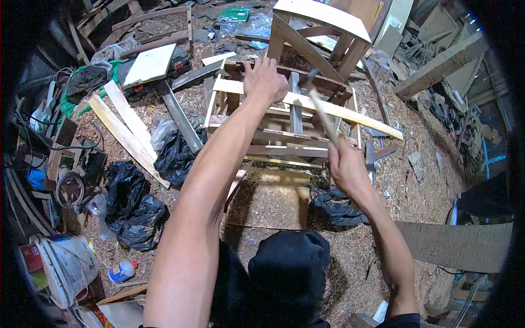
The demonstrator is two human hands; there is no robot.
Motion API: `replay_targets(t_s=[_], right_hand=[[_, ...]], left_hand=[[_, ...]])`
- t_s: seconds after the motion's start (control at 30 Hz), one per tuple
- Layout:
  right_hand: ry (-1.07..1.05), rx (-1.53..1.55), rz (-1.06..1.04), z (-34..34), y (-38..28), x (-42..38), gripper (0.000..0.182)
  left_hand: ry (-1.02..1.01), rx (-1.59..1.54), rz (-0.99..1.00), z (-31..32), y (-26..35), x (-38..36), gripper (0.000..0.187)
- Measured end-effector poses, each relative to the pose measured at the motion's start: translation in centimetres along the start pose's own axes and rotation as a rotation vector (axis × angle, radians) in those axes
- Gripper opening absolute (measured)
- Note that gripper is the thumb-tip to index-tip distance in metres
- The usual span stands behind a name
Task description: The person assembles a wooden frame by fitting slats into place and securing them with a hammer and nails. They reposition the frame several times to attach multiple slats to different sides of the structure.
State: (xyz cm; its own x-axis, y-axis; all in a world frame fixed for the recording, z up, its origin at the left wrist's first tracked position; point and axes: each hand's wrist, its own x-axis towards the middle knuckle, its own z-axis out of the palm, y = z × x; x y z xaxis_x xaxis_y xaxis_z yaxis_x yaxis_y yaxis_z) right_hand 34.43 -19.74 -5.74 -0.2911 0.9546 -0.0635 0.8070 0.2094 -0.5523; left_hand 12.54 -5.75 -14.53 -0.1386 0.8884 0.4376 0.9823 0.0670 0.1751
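Note:
My left hand is closed over a pale wooden slat, which lies across the top of a wooden frame. Its fingertips reach toward the frame's far rail. In my right hand is a hammer, gripped by its light handle. The hammer's head points away from me, above the slat, and looks small and slightly blurred. A dark grey bar runs front to back in the frame, passing beneath the slat.
Behind the frame stands a wooden piece with a white top. Loose boards and black plastic bags lie on the shaving-covered floor at left. A bucket and a glue bottle are nearby. A thick beam slants in at right.

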Motion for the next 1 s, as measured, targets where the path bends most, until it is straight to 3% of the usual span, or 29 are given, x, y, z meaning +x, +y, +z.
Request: replay_targets(t_s=[0.07,0.13,0.3,0.4,0.47,0.57,0.67,0.7,0.87,1.0], right_hand=[[0.023,-0.082,-0.122,0.7,1.8,0.4,0.03],[-0.019,-0.142,-0.076,0.1,1.0,0.4,0.031],[0.101,-0.027,0.069,-0.8,-1.5,-0.4,0.028],[0.03,-0.118,-0.102,0.8,2.0,0.0,0.028],[0.023,-0.133,-0.101,0.3,2.5,0.5,0.027],[0.049,-0.048,0.075,-1.2,-0.4,0.0,0.028],[0.106,0.001,-0.033,0.6,1.3,0.2,0.028],[0.06,-0.112,-0.108,1.1,1.6,0.3,0.029],[0.014,-0.168,-0.104,-1.1,0.9,0.5,0.028],[0.146,-0.021,0.013,0.0,0.7,0.2,0.025]], left_hand=[[0.027,-0.003,0.009,-0.4,0.0,0.4,0.04],[-0.093,-0.024,0.015,-1.0,-0.1,0.3,0.049],[-0.056,-0.018,0.001,-0.9,0.1,-0.2,0.042],[-0.096,-0.019,-0.008,-1.6,0.5,0.0,0.042],[-0.08,-0.002,-0.015,-1.4,0.3,0.1,0.042],[-0.098,-0.031,-0.042,-1.5,0.5,0.2,0.042],[-0.119,-0.034,-0.037,-1.7,0.4,0.2,0.042],[-0.122,-0.035,-0.036,-1.5,0.5,0.1,0.042],[-0.128,-0.046,-0.032,-1.7,0.4,0.3,0.041],[-0.088,-0.024,-0.015,-1.5,0.4,0.1,0.041]])
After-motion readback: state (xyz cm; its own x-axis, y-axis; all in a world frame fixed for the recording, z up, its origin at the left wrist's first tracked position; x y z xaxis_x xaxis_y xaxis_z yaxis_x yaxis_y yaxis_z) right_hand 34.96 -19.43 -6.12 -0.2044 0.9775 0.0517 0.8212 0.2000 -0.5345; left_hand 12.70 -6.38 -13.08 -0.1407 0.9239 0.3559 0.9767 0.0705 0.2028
